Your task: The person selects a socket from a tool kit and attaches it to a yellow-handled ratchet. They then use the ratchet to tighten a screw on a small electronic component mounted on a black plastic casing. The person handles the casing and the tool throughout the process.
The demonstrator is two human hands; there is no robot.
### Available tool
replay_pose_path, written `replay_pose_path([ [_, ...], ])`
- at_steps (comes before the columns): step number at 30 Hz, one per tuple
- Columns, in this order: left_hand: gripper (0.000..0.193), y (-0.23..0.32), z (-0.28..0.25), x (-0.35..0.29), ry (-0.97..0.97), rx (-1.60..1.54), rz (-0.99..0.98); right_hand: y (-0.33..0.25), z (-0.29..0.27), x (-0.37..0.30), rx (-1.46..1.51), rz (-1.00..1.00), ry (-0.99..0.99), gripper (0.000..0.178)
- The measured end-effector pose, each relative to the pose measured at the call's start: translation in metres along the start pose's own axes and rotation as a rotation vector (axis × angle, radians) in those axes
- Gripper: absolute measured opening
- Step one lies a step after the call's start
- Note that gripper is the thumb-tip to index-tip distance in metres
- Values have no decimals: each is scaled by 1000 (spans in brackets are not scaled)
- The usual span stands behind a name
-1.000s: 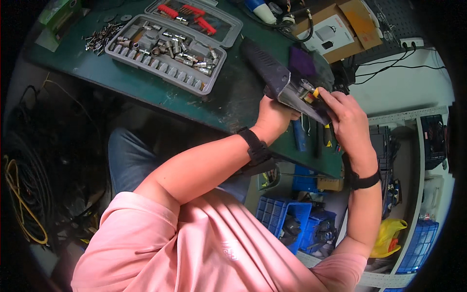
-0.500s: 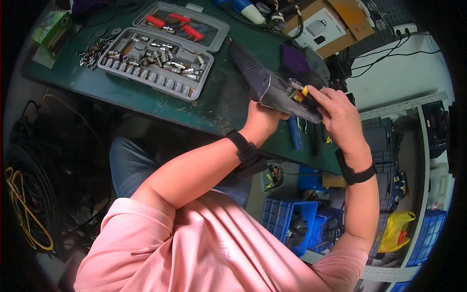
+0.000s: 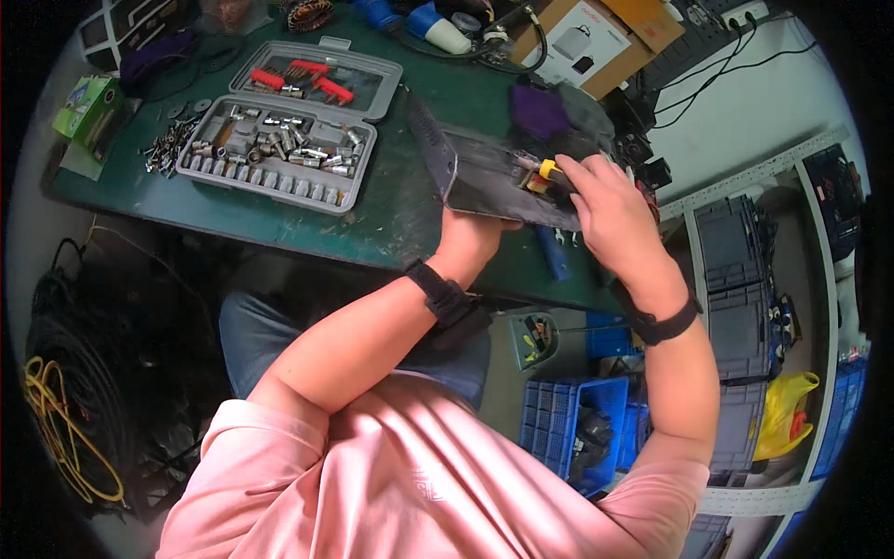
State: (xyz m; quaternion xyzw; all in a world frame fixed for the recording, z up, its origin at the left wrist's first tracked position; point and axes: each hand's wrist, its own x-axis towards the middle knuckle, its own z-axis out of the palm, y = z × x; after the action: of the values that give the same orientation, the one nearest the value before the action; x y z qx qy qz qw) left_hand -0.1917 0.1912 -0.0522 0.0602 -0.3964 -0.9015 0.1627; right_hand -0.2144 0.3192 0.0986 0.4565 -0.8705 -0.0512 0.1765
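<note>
My left hand is closed on the near edge of a dark bent metal panel, holding it tilted above the workbench. One flange of the panel has rows of small slots. My right hand is closed around what looks like a screwdriver with a yellow and black handle. The tool's front end points left over the panel's inner face, beside a small brass-coloured part. Exactly where its tip touches cannot be made out. Fingers of my right hand hide most of the handle.
On the green workbench lies an open grey socket set case, with loose screws to its left. A purple cloth and a cardboard box are at the back. Blue-handled pliers lie below the panel; shelving stands right.
The panel has turned so that more of its inner face shows. Both hands and the yellow-handled tool have shifted slightly left in the view, and the head view itself has moved a little.
</note>
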Motion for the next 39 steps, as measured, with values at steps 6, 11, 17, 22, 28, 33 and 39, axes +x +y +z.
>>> replay_pose_path([
  [6,18,0,2,5,-11,-89,-81,1,10,-2,-46,-10,75,35],
  [11,18,3,4,-1,20,-77,-65,-3,12,-6,-95,10,101,34],
  [17,20,-1,1,4,-1,-61,-91,-11,0,-7,-142,14,29,35],
  [22,19,0,0,3,-9,-97,-89,-29,-2,-7,-149,48,9,37],
  [28,18,2,0,1,-25,-90,-43,-52,-13,-1,-143,51,-14,41],
  [33,15,3,3,0,18,-135,-37,-56,-15,3,-155,63,1,31],
  [39,14,0,-1,-1,-4,-105,-11,-61,-15,20,-186,18,20,21],
])
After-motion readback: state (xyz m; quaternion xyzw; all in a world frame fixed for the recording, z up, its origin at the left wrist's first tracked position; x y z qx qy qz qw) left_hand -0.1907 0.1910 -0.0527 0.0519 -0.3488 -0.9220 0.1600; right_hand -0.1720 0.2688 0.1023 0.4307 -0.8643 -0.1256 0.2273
